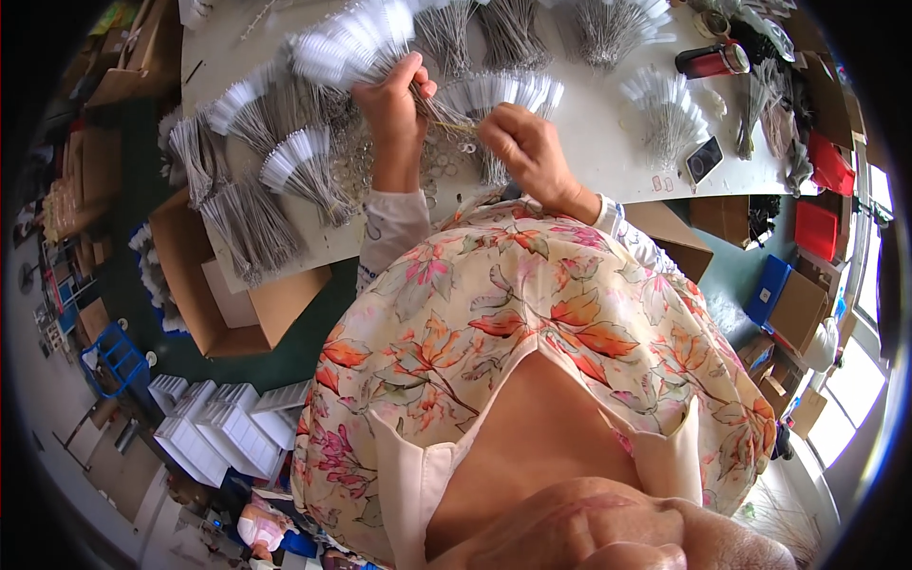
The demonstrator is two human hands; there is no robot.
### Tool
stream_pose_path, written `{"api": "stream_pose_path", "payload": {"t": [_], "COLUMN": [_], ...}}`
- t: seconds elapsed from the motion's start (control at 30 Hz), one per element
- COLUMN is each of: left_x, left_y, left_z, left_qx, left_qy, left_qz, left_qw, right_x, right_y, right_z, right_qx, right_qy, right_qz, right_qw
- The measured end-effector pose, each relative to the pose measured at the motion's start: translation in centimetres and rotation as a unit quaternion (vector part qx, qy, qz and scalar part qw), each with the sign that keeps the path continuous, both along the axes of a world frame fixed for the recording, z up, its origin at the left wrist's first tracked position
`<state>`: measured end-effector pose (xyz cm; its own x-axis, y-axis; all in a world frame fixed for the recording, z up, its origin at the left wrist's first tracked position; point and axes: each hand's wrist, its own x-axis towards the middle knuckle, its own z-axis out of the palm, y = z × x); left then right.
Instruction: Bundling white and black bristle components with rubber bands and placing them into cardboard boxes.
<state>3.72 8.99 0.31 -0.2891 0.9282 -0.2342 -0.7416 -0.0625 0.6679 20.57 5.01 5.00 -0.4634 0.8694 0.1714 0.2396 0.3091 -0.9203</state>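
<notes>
My left hand (394, 103) is wrapped round the wire stems of a bundle of small brushes (353, 43), its white bristle heads fanned out to the upper left. The stems point down to the right, toward my right hand (532, 150). A thin yellowish band (454, 124) runs between those stems and the curled fingers of my right hand, which are closed on its end. Behind and below my hands lies another brush bundle (508, 93). Small rings (439, 160) are scattered on the table under my wrists.
More brush bundles (302, 169) lie along the left of the white table (589, 123) and its far side. At the right are a phone (704, 161), a red-and-black cylindrical container (712, 61) and a separate brush bundle (665, 112). An open cardboard box (228, 328) stands below the left edge.
</notes>
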Motion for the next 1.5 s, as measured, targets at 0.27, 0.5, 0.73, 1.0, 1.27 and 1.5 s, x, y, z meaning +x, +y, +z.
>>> {"api": "stream_pose_path", "payload": {"t": [0.27,0.5,0.73,1.0,1.27,1.5], "left_x": [-2.2,-1.1,-1.4,-1.5,-9.5,-6.5], "left_y": [2.7,2.0,4.3,4.1,6.6,6.2], "left_z": [1.1,2.1,-1.6,0.7,-0.4,-5.0], "left_qx": [0.018,-0.012,0.052,0.042,0.014,0.094], "left_qy": [-0.178,-0.060,-0.386,-0.193,0.202,0.338], "left_qz": [-0.031,-0.103,-0.032,-0.094,0.238,0.199], "left_qw": [0.983,0.993,0.921,0.976,0.950,0.915], "right_x": [0.7,2.2,1.4,2.8,-0.7,2.7], "right_y": [1.8,3.7,2.9,3.9,-1.7,0.5], "right_z": [-1.2,-1.3,-4.6,-3.8,-2.1,-3.2], "right_qx": [0.137,0.283,-0.314,0.184,-0.194,-0.458], "right_qy": [-0.037,-0.194,0.049,-0.193,0.046,0.152], "right_qz": [0.012,0.007,0.019,-0.094,0.021,-0.031], "right_qw": [0.990,0.939,0.948,0.959,0.980,0.875]}}
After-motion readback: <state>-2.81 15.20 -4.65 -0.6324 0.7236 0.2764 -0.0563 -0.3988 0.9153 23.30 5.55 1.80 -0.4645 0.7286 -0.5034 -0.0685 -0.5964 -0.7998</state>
